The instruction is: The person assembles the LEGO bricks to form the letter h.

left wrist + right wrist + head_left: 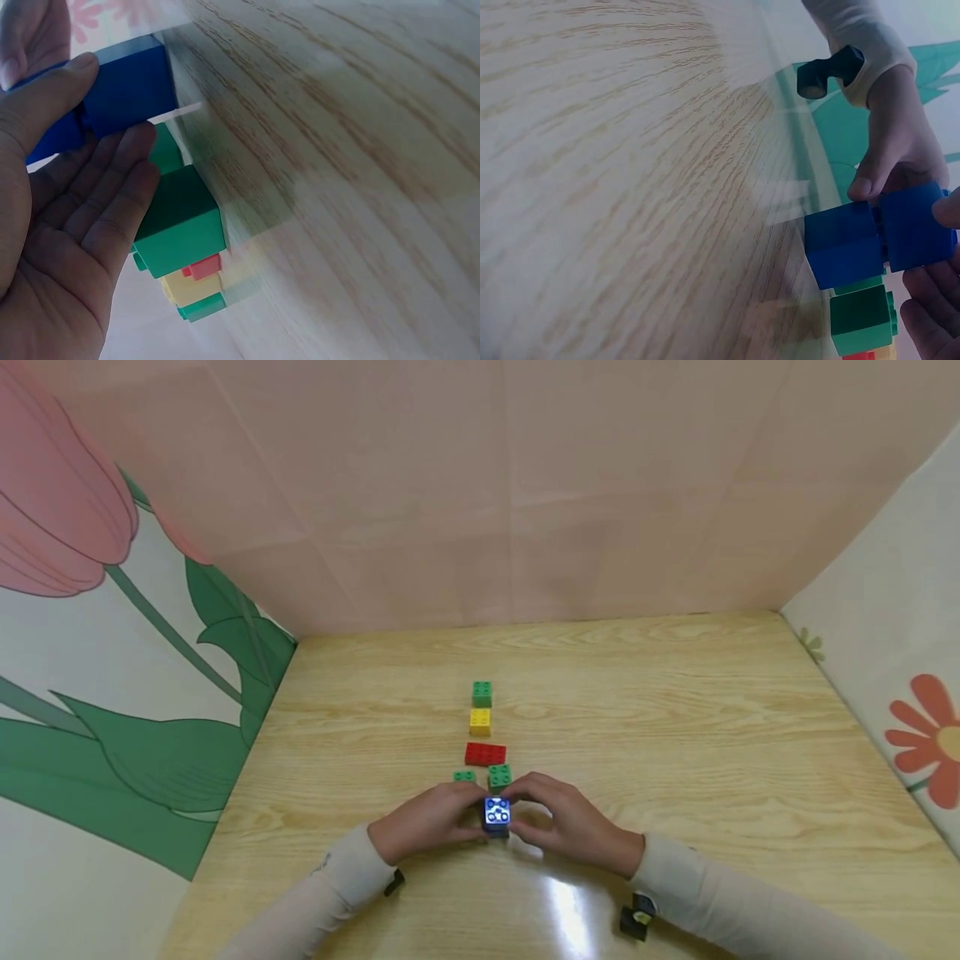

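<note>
Two blue toy bricks stand one above the other between my hands, with a narrow gap showing along their seam. My left hand (435,814) pinches the lower blue brick (844,244), its thumb near the seam. The upper blue brick (497,811), studs up, is held by my right hand (573,827), whose thumb presses its side in the right wrist view. Just beyond them, a green brick (499,776) stands near my right fingertips. Another green brick (464,776) is partly covered by my left hand.
Farther back lie a red brick (485,754), longer than the others, a yellow brick (480,722) and a green brick (482,693), roughly in a line. The wooden table (675,718) meets a pink backdrop behind and patterned panels at both sides.
</note>
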The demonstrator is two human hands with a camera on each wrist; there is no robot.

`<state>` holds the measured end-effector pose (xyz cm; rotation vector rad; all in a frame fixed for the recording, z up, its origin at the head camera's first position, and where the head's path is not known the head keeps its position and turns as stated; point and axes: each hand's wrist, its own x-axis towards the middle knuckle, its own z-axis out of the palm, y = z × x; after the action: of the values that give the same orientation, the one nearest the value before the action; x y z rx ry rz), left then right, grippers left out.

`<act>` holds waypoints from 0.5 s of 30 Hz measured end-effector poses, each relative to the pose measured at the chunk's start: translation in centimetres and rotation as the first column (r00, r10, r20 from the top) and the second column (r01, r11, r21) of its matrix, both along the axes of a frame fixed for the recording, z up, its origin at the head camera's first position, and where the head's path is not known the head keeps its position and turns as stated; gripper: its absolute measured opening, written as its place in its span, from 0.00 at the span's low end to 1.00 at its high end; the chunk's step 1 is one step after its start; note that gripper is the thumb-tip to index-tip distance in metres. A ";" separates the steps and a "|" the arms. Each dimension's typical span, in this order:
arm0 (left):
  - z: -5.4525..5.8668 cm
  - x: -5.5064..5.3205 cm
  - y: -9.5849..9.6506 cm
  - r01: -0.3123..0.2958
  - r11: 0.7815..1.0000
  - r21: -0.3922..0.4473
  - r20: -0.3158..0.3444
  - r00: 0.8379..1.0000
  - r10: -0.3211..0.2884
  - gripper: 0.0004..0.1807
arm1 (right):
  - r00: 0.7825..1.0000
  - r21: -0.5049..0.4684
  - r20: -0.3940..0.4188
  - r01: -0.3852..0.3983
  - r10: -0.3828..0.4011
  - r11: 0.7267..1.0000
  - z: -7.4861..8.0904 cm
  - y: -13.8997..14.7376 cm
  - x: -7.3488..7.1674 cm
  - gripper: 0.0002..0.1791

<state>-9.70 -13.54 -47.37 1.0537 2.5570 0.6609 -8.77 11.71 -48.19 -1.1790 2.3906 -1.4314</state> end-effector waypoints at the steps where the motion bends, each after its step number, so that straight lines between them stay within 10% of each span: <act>1: 0.0 0.0 0.0 -0.002 1.000 0.000 0.005 1.000 0.002 0.22 | 1.000 0.001 0.005 -0.001 0.001 1.000 0.0 0.0 0.0 0.20; 15: 0.3 0.1 0.1 0.002 1.000 -0.006 0.008 1.000 -0.002 0.23 | 1.000 -0.011 0.002 -0.017 0.017 1.000 -0.2 0.1 -0.1 0.20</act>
<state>-9.56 -13.46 -47.08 1.0492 2.5495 0.6556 -8.84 11.84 -48.42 -1.1973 2.3682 -1.4419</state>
